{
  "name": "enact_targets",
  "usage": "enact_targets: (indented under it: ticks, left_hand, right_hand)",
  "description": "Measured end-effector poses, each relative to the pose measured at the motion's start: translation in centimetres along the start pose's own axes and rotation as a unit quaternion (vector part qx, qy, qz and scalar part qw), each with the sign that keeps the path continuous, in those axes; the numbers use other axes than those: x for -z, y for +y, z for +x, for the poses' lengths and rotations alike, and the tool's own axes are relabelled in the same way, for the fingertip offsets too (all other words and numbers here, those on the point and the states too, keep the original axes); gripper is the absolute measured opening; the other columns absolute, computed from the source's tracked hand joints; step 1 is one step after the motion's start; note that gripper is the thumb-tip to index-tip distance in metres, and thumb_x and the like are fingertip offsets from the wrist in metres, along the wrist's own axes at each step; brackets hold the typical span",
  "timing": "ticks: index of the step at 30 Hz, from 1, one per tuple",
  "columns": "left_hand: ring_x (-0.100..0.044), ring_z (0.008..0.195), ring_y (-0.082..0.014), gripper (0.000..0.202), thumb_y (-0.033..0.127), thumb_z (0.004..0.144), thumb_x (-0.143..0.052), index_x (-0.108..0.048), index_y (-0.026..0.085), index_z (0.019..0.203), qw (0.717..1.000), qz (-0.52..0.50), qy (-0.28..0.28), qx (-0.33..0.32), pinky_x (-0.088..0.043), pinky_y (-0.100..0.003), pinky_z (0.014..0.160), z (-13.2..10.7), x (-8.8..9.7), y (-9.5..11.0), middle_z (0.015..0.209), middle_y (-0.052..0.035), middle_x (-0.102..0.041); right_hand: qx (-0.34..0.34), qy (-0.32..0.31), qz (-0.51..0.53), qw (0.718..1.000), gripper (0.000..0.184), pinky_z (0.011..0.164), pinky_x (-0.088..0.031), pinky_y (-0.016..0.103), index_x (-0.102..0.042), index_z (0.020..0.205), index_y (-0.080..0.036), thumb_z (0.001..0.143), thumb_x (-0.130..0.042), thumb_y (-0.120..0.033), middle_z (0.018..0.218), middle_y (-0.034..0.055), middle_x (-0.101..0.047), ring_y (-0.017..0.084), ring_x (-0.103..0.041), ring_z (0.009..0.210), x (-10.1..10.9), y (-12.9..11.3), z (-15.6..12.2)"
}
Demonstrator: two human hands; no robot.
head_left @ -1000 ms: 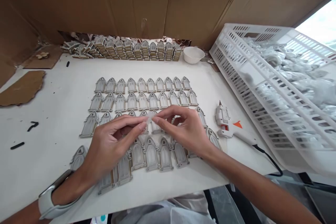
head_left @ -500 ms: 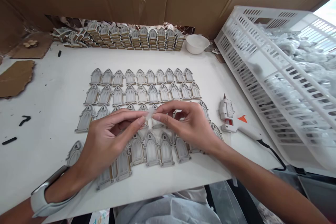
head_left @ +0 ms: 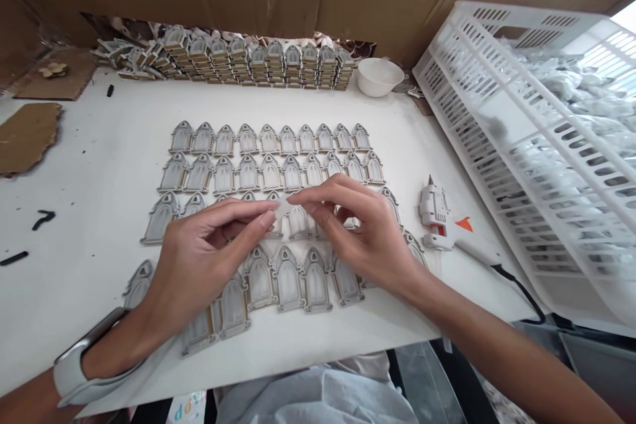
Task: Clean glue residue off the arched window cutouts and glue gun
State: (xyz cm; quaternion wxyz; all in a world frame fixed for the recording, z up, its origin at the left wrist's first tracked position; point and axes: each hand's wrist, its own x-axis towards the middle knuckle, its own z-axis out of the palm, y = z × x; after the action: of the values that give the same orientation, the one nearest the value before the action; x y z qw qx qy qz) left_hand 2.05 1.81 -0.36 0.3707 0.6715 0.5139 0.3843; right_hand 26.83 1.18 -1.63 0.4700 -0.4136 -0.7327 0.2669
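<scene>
Between the thumb and forefinger of my left hand point(head_left: 209, 245) is a small translucent white piece point(head_left: 282, 206), too small to name surely. My right hand point(head_left: 368, 232) is close beside it. Its forefinger tip is at the piece's edge, and its thumb is a little apart from that finger. Below both hands lie rows of grey arched window-shaped frames point(head_left: 289, 281) with pale translucent panels. My hands and wrists cover part of the lower rows.
Stacked arched frames point(head_left: 258, 66) line the back, near a white bowl point(head_left: 379, 77). A glue gun point(head_left: 434, 209) lies on the right beside a white slatted crate point(head_left: 501, 146) of plastic bags. Cardboard point(head_left: 30, 139) and black scraps point(head_left: 44, 218) are on the left.
My right thumb has come away from the small white piece, and the right fingers have parted slightly. My left hand keeps its pinch. The whole view has shifted a little.
</scene>
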Motion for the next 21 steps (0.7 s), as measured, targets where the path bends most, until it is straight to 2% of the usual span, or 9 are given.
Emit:
enact_targets:
  ticks: [3,7,10,14,21]
  left_hand:
    - [-0.086,0.088,-0.0133,0.012,0.042,0.103,-0.091,-0.095,0.046,0.114,0.999,0.019,0.012,-0.026,-0.07,-0.018,0.076,-0.15,-0.1,-0.15,0.108,0.0094,-0.094]
    - [-0.087,0.092,-0.0163,0.016,0.036,0.107,-0.087,-0.094,0.043,0.119,0.996,0.04,0.013,-0.083,-0.073,-0.025,0.077,-0.48,-0.38,-0.33,0.112,0.0068,-0.094]
    - [-0.087,0.095,-0.0155,0.023,0.028,0.109,-0.086,-0.093,0.044,0.125,0.988,0.065,0.014,-0.14,-0.075,-0.027,0.086,-0.72,-0.55,-0.51,0.115,0.007,-0.093]
    - [-0.086,0.094,-0.0134,0.036,0.019,0.108,-0.086,-0.09,0.045,0.133,0.978,0.079,0.018,-0.192,-0.074,-0.027,0.087,-0.89,-0.62,-0.7,0.116,0.0081,-0.093]
    - [-0.087,0.093,-0.0136,0.043,0.013,0.108,-0.083,-0.088,0.044,0.137,0.971,0.091,0.018,-0.22,-0.075,-0.027,0.087,-0.97,-0.62,-0.72,0.116,0.0073,-0.093]
  right_hand:
    - [-0.009,-0.002,-0.042,0.999,0.019,0.065,-0.061,0.024,-0.09,0.127,-0.019,0.114,-0.076,-0.016,0.103,0.0041,-0.085,0.013,-0.076,0.083,-0.11,0.05,-0.14]
    - [-0.015,-0.004,-0.051,0.999,0.013,0.063,-0.061,0.028,-0.09,0.121,-0.019,0.111,-0.084,-0.024,0.106,0.0059,-0.088,0.015,-0.076,0.08,-0.31,0.03,-0.22]
    - [-0.002,0.002,-0.051,0.999,0.009,0.062,-0.059,0.029,-0.09,0.114,-0.017,0.11,-0.086,-0.023,0.104,0.0068,-0.088,0.016,-0.075,0.081,-0.45,0.02,-0.22]
    - [0.001,0.004,-0.047,0.999,0.005,0.062,-0.058,0.029,-0.089,0.111,-0.016,0.108,-0.086,-0.019,0.102,0.0067,-0.088,0.016,-0.075,0.082,-0.53,0.0,-0.31]
    - [0.011,0.014,-0.056,0.998,0.003,0.064,-0.06,0.031,-0.087,0.109,-0.019,0.108,-0.085,-0.018,0.101,0.0044,-0.089,0.016,-0.075,0.082,-0.48,-0.09,-0.43]
